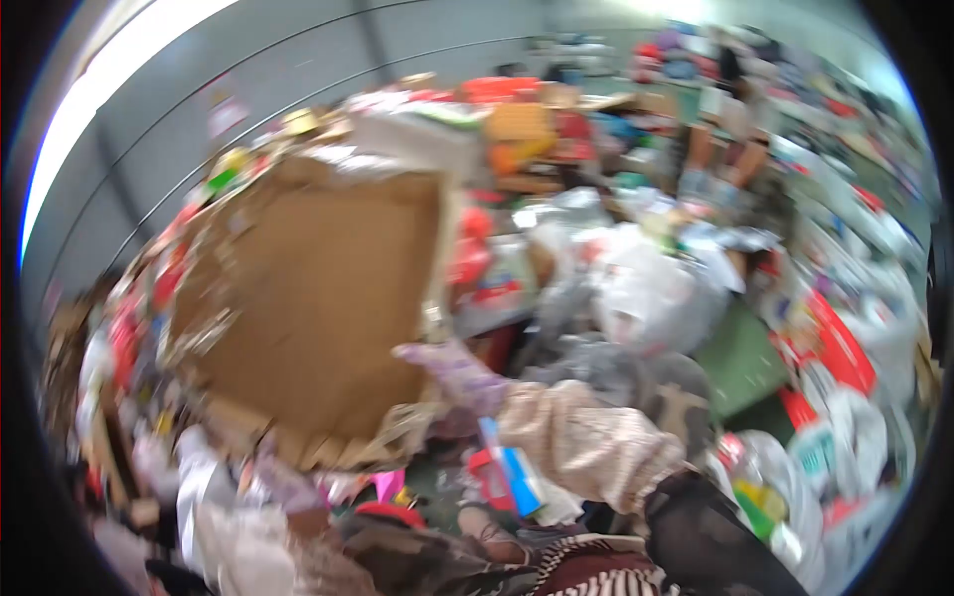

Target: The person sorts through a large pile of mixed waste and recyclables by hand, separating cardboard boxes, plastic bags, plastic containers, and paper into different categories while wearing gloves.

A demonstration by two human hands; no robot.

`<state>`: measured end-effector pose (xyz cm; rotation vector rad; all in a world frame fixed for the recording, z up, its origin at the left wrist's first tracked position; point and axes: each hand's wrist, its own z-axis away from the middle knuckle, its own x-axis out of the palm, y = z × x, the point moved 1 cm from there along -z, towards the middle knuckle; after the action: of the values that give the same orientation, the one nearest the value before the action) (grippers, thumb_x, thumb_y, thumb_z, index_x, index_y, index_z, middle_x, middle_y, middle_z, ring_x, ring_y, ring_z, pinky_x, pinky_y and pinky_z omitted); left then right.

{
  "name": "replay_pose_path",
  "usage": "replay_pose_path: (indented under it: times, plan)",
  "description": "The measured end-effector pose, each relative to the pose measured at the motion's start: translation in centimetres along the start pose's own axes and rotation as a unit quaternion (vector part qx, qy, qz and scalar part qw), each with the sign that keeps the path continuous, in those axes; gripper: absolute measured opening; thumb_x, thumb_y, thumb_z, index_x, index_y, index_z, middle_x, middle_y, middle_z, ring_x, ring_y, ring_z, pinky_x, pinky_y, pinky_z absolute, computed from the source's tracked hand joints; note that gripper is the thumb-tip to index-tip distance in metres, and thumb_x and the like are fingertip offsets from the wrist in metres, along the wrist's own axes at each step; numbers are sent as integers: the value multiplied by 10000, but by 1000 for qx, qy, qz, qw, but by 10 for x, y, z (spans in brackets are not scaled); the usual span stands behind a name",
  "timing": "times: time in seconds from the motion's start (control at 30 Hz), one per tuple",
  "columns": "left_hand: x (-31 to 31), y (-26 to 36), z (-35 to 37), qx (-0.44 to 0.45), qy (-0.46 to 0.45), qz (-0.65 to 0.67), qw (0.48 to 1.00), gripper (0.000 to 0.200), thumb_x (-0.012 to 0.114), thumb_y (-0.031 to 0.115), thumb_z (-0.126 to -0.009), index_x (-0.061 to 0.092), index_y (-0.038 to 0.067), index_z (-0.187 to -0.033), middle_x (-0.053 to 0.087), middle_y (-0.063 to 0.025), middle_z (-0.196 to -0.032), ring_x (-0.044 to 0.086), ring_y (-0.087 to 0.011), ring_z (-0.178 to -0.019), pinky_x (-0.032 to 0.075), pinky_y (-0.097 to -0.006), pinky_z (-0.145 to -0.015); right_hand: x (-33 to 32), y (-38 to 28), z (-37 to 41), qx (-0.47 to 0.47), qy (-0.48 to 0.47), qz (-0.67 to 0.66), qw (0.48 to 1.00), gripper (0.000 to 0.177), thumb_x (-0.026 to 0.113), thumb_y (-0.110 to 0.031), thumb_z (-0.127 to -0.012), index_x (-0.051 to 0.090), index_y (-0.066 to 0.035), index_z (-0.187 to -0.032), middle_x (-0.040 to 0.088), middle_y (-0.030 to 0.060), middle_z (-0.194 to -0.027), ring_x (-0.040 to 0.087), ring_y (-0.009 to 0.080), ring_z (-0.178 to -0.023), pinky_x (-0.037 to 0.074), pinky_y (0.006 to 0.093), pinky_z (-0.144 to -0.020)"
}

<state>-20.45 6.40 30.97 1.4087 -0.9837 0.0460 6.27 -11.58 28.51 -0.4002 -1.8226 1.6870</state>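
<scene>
A large, shallow brown cardboard box [323, 298] is tilted up in front of me, its inside facing me. Torn clear film clings to its rim. My right hand [462, 375], in a purple patterned glove, grips its lower right edge, with a finger or thumb across the front. At the lower left edge, my left hand [283, 479], in a similar pale glove, seems closed on the cardboard; blur hides most of its fingers. Below my right hand lies a blue and red packet [512, 482].
Mixed waste heaps up all around. White plastic bags [656, 288] and a green panel [740, 363] lie to the right. Another person [730, 139] bends over the pile at the back right. A grey wall [298, 60] stands behind. My shoe [492, 536] shows at the bottom.
</scene>
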Motion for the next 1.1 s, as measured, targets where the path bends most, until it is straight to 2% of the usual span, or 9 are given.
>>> replay_pose_path:
  times: [0.13, 0.33, 0.43, 0.5, 0.6, 0.8, 0.83, 0.9, 1.1]
  plan:
    - [97, -59, 18, -8, -44, -93, 995, 384, 505, 322, -914, 560, 54, -1184, 613, -127, -1085, 611, -232, -970, 498, -370, -824, -98, 30, -23, -92, 283, 68, 952, 330, 593, -387, -823, 571, -152, -1054, 566, 121, -887, 561, 298, -768, 464, 385, -581]
    - [165, -92, 35, -49, -146, -118, 981, 390, 523, 297, -912, 543, 32, -1198, 615, -138, -1076, 618, -230, -948, 509, -362, -805, -314, -32, 78, -480, 231, 368, 762, 439, 690, -322, -729, 584, -13, -1022, 581, 110, -975, 550, 252, -943, 466, 338, -833]
    - [180, -101, 36, -61, -173, -125, 975, 395, 532, 284, -911, 534, 21, -1206, 616, -143, -1071, 622, -229, -937, 514, -358, -795, -292, -190, 340, -282, 387, 686, 548, 290, 497, -249, -869, 620, -50, -1041, 615, 113, -1010, 565, 271, -1013, 442, 369, -907]
    - [185, -102, 36, -65, -182, -133, 972, 398, 538, 276, -910, 528, 14, -1211, 617, -146, -1068, 625, -228, -930, 518, -355, -789, -376, -233, 438, -365, 434, -66, 821, 294, 550, -321, -844, 617, -67, -976, 635, 55, -851, 625, 207, -807, 515, 357, -750]
    - [189, -104, 35, -69, -190, -140, 969, 405, 546, 263, -909, 520, 3, -1218, 618, -151, -1063, 629, -227, -919, 523, -351, -779, -459, -312, 608, -466, 706, 140, 514, 396, 529, -409, -858, 567, -80, -1074, 616, 103, -960, 620, 236, -798, 520, 369, -722]
    - [150, -88, 14, -97, -197, -150, 964, 419, 564, 238, -908, 503, -19, -1233, 619, -162, -1054, 637, -225, -897, 533, -343, -759, -432, -311, 610, -449, 547, 18, 706, 476, 498, -425, -925, 433, -135, -1296, 533, 132, -1230, 535, 278, -1117, 442, 440, -930]
    - [137, -83, 10, -120, -211, -147, 959, 422, 567, 234, -907, 500, -23, -1235, 620, -163, -1052, 638, -225, -894, 535, -342, -756, -522, -307, 619, -433, 107, 92, 890, 421, 427, -259, -960, 398, -8, -1297, 499, 159, -1291, 523, 273, -1117, 434, 416, -959]
    - [125, -84, 10, -189, -282, -178, 924, 427, 573, 225, -907, 494, -30, -1240, 620, -167, -1049, 641, -224, -886, 539, -339, -750, -475, -270, 523, -398, 405, -19, 823, 398, 340, -230, -984, 440, 3, -1291, 530, 139, -1298, 532, 264, -1169, 424, 379, -1002]
    - [123, -113, 56, -50, -575, -678, 455, 591, 569, 393, -887, 437, 52, -1351, 578, -184, -1186, 551, -311, -1109, 415, -405, -954, -361, -189, 256, -214, 281, -74, 932, 303, 443, -226, -967, 575, -36, -1163, 661, 116, -1018, 660, 217, -865, 548, 369, -782]
